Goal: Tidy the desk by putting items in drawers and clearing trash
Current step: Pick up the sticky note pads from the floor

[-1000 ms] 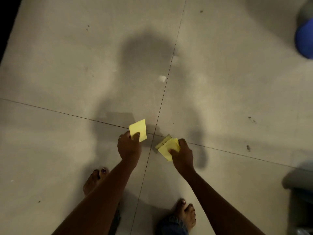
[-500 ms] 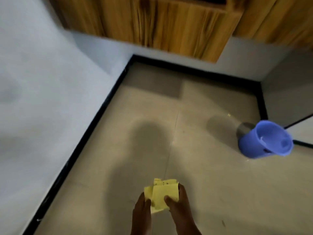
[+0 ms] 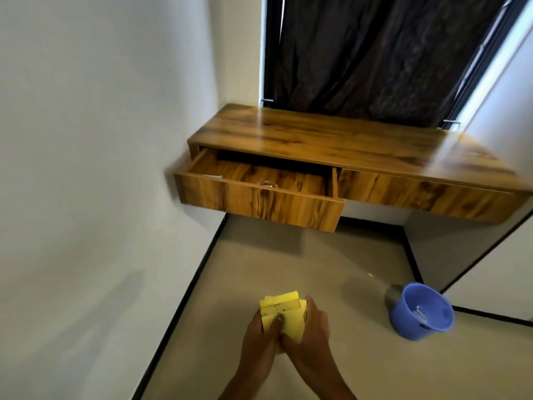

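Two hands, low centre of view, both on one stack of yellow sticky notes [image 3: 284, 316]. Left hand [image 3: 259, 336]: fingers curled under stack's left edge, thumb pressed on top sheet. Right hand [image 3: 313, 330]: fingers wrapped round stack's right edge. Notes fanned slightly, dark specks on one upper sheet; no legible writing, no brand or label anywhere.

Surface [image 3: 340, 137]: wood-grain, wall-mounted, w/ nothing visible on top, set into room corner. Left drawer [image 3: 259, 197] pulled out; small teal item at its left inside edge and a pale clear item near front centre, both too blurred to identify. Right drawer front [image 3: 418, 194] flush w/ frame.

Dark curtain [image 3: 375, 53] hangs behind surface, bright strip of light at its right edge. White walls left and right, black skirting at base. Floor [image 3: 259, 269]: beige tile. Blue plastic bin [image 3: 421, 311] on floor, right of hands & well apart from them, tilted toward camera, pale scrap inside. Tiny yellow fleck on floor near bin.
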`<state>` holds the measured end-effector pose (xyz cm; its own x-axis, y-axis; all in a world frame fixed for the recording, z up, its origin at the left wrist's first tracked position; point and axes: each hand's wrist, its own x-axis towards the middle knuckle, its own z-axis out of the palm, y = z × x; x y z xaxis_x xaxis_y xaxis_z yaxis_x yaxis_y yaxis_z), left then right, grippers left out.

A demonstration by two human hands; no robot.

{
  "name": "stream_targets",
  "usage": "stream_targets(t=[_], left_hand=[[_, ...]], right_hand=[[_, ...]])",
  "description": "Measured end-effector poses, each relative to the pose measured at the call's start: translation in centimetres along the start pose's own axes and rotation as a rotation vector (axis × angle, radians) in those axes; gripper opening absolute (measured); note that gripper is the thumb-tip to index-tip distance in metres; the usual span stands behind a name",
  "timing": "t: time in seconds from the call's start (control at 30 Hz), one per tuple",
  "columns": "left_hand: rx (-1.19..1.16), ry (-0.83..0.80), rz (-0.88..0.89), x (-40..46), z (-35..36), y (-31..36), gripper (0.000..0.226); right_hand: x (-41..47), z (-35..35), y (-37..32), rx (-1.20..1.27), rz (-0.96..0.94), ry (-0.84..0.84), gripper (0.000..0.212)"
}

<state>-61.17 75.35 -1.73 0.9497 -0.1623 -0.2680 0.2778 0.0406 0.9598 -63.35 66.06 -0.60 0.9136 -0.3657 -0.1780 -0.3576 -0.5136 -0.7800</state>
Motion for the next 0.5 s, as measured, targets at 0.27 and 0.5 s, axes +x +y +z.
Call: stream_targets(t=[0.27,0.5], left_hand=[[0.24,-0.081,0.181,-0.7,-5.4,7.3,0.041],[0.213,-0.131,0.193,-0.3,-7.7,9.6,0.027]], right_hand=[[-1.8,-2.9,-8.6,-0.68,-0.515,-0.143,0.13],[0.2,-1.4,-11.8,-0.759,-0.734,0.013,0.092]])
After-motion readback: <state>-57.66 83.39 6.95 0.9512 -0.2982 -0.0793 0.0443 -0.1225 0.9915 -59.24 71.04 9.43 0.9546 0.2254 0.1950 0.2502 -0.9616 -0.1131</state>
